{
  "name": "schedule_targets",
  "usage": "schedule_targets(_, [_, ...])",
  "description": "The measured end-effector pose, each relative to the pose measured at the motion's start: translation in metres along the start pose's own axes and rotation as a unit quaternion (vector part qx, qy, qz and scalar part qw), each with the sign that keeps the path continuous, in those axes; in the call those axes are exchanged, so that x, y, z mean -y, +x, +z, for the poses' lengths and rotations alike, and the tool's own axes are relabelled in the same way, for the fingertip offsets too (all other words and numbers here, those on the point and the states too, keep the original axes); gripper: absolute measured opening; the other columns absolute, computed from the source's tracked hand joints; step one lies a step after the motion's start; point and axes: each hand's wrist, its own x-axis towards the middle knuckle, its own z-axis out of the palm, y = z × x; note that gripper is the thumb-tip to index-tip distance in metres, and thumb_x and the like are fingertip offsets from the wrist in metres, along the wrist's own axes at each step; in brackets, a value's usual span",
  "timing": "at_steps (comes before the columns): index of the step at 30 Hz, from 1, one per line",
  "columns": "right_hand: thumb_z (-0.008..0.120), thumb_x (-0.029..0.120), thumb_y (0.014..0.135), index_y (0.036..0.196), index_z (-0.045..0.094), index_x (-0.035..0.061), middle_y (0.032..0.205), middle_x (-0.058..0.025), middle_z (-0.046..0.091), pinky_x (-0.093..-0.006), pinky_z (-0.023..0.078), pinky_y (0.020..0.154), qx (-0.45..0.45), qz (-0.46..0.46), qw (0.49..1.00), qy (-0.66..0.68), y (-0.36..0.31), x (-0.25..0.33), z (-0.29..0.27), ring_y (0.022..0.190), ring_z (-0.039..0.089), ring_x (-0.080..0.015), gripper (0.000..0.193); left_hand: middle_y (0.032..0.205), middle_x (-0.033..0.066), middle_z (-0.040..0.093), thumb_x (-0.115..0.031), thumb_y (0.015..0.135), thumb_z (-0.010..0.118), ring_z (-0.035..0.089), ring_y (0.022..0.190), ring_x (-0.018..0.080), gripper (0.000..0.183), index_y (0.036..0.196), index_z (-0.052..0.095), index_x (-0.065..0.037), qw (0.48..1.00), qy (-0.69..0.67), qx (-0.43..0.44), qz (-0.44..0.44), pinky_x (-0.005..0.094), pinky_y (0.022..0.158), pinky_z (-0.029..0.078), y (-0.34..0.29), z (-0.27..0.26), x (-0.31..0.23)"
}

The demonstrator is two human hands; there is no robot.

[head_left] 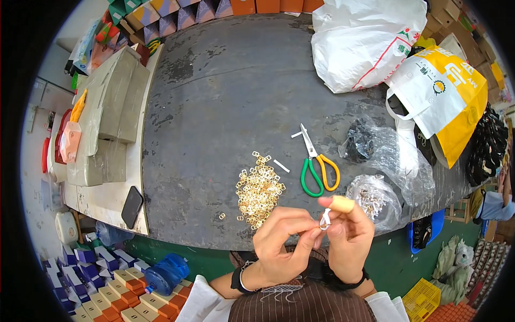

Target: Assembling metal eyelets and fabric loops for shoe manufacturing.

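Observation:
My left hand and my right hand meet over the near edge of a dark grey table. Together they pinch a small white strap piece with a little metal buckle at the fingertips. A tan finger cot covers my right index finger. Just beyond my left hand lies a pile of small gold metal buckles. Green and orange handled scissors lie beyond my right hand, with small white strip offcuts beside them.
Clear plastic bags with buckles and dark parts lie at the right. White and yellow carrier bags sit at the far right. A black phone and wrapped grey blocks rest on a white side table at the left. Coloured boxes lie on the floor.

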Motion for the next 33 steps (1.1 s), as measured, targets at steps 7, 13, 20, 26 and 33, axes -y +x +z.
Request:
schedule_targets(7, [0.062, 0.0, 0.086, 0.093, 0.066, -0.0059, 0.086, -0.008, 0.058, -0.0185, 0.046, 0.051, 0.073, 0.014, 0.995, -0.071, 0.01, 0.007, -0.016, 0.062, 0.056, -0.0081, 0.011, 0.085, 0.0126, 0.061, 0.003, 0.071, 0.073, 0.059, 0.064, 0.013, 0.022, 0.092, 0.065, 0.002, 0.998, -0.025, 0.052, -0.032, 0.023, 0.054, 0.048, 0.005, -0.004, 0.0])
schedule_targets(13, [0.062, -0.001, 0.085, 0.094, 0.067, -0.0047, 0.086, -0.0084, 0.058, -0.0181, 0.045, 0.049, 0.08, 0.035, 0.995, -0.054, 0.009, 0.009, -0.016, 0.061, 0.056, -0.0083, 0.01, 0.084, 0.0124, 0.064, -0.002, 0.07, 0.076, 0.06, 0.071, 0.0168, 0.016, 0.083, 0.067, 0.001, 0.998, -0.002, 0.039, -0.041, 0.0258, 0.062, 0.047, 0.002, -0.005, 0.004])
schedule_targets(20, [0.063, -0.003, 0.084, 0.091, 0.066, -0.0062, 0.086, -0.0081, 0.058, -0.0182, 0.043, 0.049, 0.081, 0.03, 0.993, -0.074, 0.015, 0.013, -0.022, 0.062, 0.055, -0.0085, 0.009, 0.078, 0.008, 0.063, 0.0, 0.068, 0.076, 0.06, 0.061, 0.0152, 0.013, 0.08, 0.069, -0.002, 0.998, 0.043, 0.052, 0.003, 0.0246, 0.053, 0.048, 0.004, -0.006, 0.004])
schedule_targets(26, [0.063, -0.003, 0.084, 0.088, 0.065, -0.0074, 0.087, -0.0082, 0.056, -0.0186, 0.043, 0.051, 0.039, -0.035, 0.995, -0.085, 0.015, 0.009, -0.022, 0.062, 0.055, -0.0085, 0.007, 0.075, 0.0067, 0.062, 0.001, 0.07, 0.074, 0.058, 0.057, 0.0142, 0.013, 0.08, 0.067, -0.003, 0.995, 0.069, 0.066, -0.001, 0.0249, 0.05, 0.047, 0.002, -0.002, -0.001])
schedule_targets(33, [0.064, -0.001, 0.084, 0.092, 0.065, -0.0079, 0.09, -0.0083, 0.056, -0.0204, 0.047, 0.057, 0.057, -0.061, 0.988, -0.126, 0.016, 0.008, -0.018, 0.068, 0.057, -0.0094, 0.011, 0.077, 0.0087, 0.062, 0.004, 0.072, 0.071, 0.059, 0.059, 0.0151, 0.012, 0.082, 0.066, -0.001, 0.999, 0.024, 0.039, -0.001, 0.0247, 0.051, 0.048, 0.006, 0.0, 0.001])
